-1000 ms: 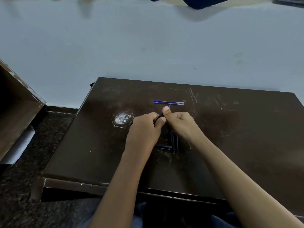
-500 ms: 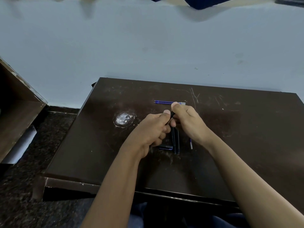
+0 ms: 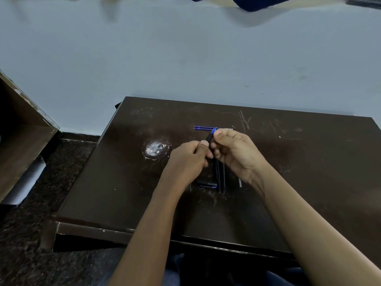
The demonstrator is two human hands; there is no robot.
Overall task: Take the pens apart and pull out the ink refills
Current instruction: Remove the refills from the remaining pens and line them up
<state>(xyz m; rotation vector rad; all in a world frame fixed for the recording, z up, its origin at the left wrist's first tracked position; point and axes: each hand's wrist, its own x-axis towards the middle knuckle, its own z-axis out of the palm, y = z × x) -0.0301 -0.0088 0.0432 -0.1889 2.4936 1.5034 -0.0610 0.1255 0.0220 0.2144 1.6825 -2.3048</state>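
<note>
Behind the dark table (image 3: 309,182) stands a pale wall. Your left hand (image 3: 186,159) and right hand (image 3: 235,150) both have a closed grip on one black pen (image 3: 209,138), raised above the table. Two blue refills (image 3: 203,127) lie far; two black barrels (image 3: 220,178) lie near.

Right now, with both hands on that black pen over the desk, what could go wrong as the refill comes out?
1. The right hand pinches the blue tip while the left hand grips the black pen; a sudden release could flick the refill off the desk.
2. The right hand sits close to the loose refills lying behind it and may knock them.
3. The small pale part by the right wrist could be swept away.
</note>
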